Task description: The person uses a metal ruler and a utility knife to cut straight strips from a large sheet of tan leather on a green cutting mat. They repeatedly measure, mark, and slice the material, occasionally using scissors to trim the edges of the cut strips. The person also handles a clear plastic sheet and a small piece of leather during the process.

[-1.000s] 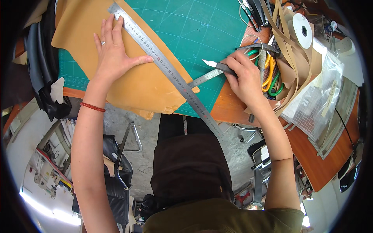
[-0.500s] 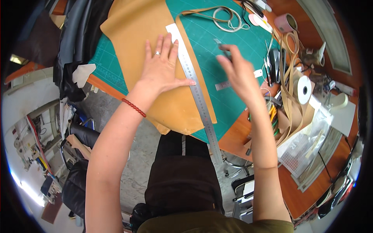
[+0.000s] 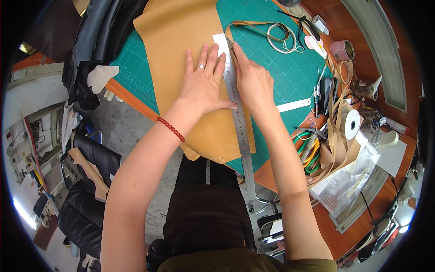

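Observation:
A tan sheet of leather (image 3: 170, 50) lies over the green cutting mat (image 3: 274, 72). Along its right side runs a long steel ruler (image 3: 240, 122), its near end jutting past the table edge. My left hand (image 3: 205, 84) is spread flat on the leather, with its thumb on the ruler's edge. Beside the ruler's far part, my right hand (image 3: 254, 84) is closed around a slim dark craft knife (image 3: 232, 49). The knife lies along the ruler's right edge, over a narrow leather margin; its blade tip is hard to make out.
A short metal ruler (image 3: 294, 105) lies right of my right wrist. Beyond are a coiled pale cord (image 3: 277, 38), leather straps (image 3: 333, 131), a white spool (image 3: 352, 123) and a pink cup (image 3: 342, 50). Black material (image 3: 93, 43) hangs at the left; a black chair (image 3: 84, 213) stands below.
My right hand has moved left and forward with the craft knife, from over the mat to the ruler's far part. My left hand stays on the leather. The whole view has shifted slightly.

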`<action>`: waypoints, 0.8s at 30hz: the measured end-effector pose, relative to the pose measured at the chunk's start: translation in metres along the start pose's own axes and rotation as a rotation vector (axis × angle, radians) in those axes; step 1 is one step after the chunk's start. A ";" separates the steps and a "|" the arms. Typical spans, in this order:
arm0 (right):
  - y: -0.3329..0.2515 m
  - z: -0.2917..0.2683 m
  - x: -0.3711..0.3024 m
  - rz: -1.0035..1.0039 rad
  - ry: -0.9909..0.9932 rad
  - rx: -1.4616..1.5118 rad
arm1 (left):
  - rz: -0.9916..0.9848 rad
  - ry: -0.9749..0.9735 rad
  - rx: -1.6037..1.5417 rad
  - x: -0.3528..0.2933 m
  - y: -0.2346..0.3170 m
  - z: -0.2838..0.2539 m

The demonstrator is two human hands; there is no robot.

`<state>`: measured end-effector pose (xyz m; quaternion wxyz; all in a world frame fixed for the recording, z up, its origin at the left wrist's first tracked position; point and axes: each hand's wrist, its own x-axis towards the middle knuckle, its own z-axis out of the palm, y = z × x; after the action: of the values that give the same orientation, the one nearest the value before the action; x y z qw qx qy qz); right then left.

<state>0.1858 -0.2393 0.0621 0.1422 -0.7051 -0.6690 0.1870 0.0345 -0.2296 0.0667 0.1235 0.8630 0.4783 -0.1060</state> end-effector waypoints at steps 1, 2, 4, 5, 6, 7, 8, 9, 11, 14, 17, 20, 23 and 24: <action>0.000 0.000 -0.001 0.004 0.005 -0.002 | 0.000 -0.002 0.002 0.000 0.000 0.000; 0.000 0.000 -0.001 0.008 0.010 -0.004 | 0.001 -0.001 0.003 0.000 0.000 0.000; -0.001 0.000 -0.002 0.000 0.014 -0.024 | 0.005 0.002 0.006 0.000 -0.001 0.001; -0.002 0.000 -0.003 -0.012 0.013 -0.041 | 0.006 0.003 0.008 0.000 0.000 0.001; -0.003 0.000 -0.003 -0.023 0.012 -0.059 | 0.009 0.004 0.011 0.000 0.000 0.000; -0.004 0.000 -0.003 -0.053 0.005 -0.084 | 0.007 -0.003 0.012 0.000 0.000 0.001; -0.004 -0.001 -0.002 -0.083 -0.001 -0.109 | 0.006 -0.016 0.025 0.000 -0.001 0.001; -0.004 -0.002 -0.002 -0.113 -0.007 -0.134 | 0.006 -0.030 0.037 0.002 -0.002 0.000; -0.005 -0.005 -0.009 -0.106 -0.021 -0.141 | 0.009 -0.056 0.070 0.003 0.001 -0.005; -0.004 -0.009 -0.033 -0.103 -0.037 -0.150 | 0.000 -0.111 0.128 0.003 0.004 -0.012; 0.001 -0.017 -0.077 -0.077 -0.090 -0.164 | -0.011 -0.147 0.153 0.002 0.007 -0.019; 0.005 -0.027 -0.142 -0.033 -0.156 -0.200 | -0.009 -0.150 0.168 0.001 0.008 -0.020; 0.011 -0.024 -0.167 -0.018 -0.143 -0.199 | -0.012 -0.112 0.199 -0.001 0.012 -0.019; 0.012 -0.023 -0.170 -0.018 -0.130 -0.191 | -0.017 -0.106 0.234 -0.005 0.015 -0.020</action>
<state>0.2007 -0.4088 0.0894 0.0323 -0.6960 -0.6978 0.1662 0.0464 -0.2350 0.0883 0.0462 0.8606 0.4628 -0.2075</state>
